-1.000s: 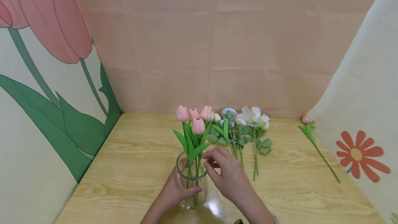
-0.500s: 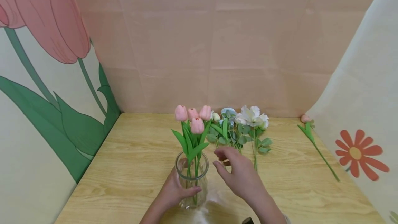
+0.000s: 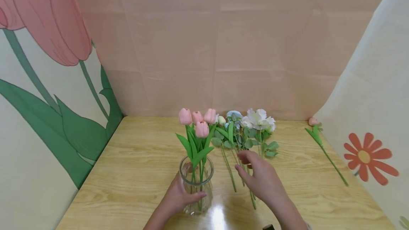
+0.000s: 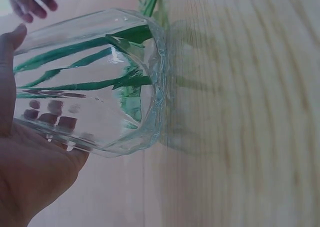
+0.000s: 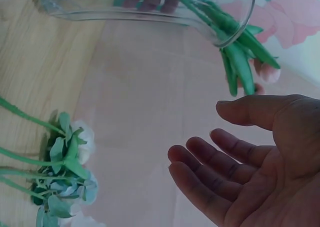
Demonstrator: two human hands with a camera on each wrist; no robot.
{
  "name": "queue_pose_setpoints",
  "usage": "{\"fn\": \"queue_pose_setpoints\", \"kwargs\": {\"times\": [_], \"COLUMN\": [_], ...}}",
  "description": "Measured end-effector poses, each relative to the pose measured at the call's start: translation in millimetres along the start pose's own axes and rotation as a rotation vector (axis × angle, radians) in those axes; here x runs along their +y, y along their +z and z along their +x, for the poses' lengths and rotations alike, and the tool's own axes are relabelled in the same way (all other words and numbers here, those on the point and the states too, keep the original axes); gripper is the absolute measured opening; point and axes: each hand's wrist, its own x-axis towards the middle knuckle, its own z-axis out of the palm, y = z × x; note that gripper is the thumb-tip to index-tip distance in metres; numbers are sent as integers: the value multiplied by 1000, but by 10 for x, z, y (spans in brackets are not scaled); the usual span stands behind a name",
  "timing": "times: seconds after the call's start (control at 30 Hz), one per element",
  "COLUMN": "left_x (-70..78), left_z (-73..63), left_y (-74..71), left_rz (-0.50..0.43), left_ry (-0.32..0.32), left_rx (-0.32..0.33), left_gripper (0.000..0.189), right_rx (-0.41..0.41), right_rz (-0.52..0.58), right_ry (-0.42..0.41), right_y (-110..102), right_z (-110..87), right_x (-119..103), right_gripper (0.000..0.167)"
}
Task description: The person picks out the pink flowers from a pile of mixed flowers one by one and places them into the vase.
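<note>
A clear glass vase (image 3: 198, 201) stands upright near the front of the table, and my left hand (image 3: 182, 194) grips its side with the thumb across the front. Several pink tulips (image 3: 202, 129) with green leaves stand inside it; their stems (image 4: 75, 82) show through the glass in the left wrist view. To the right of the vase my right hand (image 3: 260, 176) hovers with relaxed, parted fingers and holds nothing. In the right wrist view the right hand (image 5: 250, 157) is apart from the vase and from the loose flowers (image 5: 62, 177).
Behind my right hand lie white flowers (image 3: 258, 119), a blue flower (image 3: 234, 115) and a cream bud (image 3: 221, 120), stems pointing toward me. One pink tulip (image 3: 316, 136) lies alone at the table's right side. Printed cloths enclose the wooden table (image 3: 137, 159).
My right hand has moved away from the tulips at the vase's rim, to the right, over the stems of the lying flowers. My left hand and the vase stay in place.
</note>
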Motion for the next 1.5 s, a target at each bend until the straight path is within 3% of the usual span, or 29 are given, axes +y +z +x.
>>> {"fn": "queue_pose_setpoints", "kwargs": {"times": [0.63, 1.17, 1.5], "left_x": [3, -8, -8], "left_z": [2, 9, 3], "left_y": [-8, -9, -2], "left_rz": [10, 18, 17], "left_ry": [10, 7, 4], "left_rx": [-6, -6, -4], "left_gripper": [100, 102, 101], "right_rx": [-48, -32, -5], "right_rz": [-48, -64, -70], "right_ry": [95, 102, 96], "right_y": [-161, -191, -235], "right_z": [-32, -48, -34], "right_x": [448, 561, 840], "right_gripper": [37, 42, 41]}}
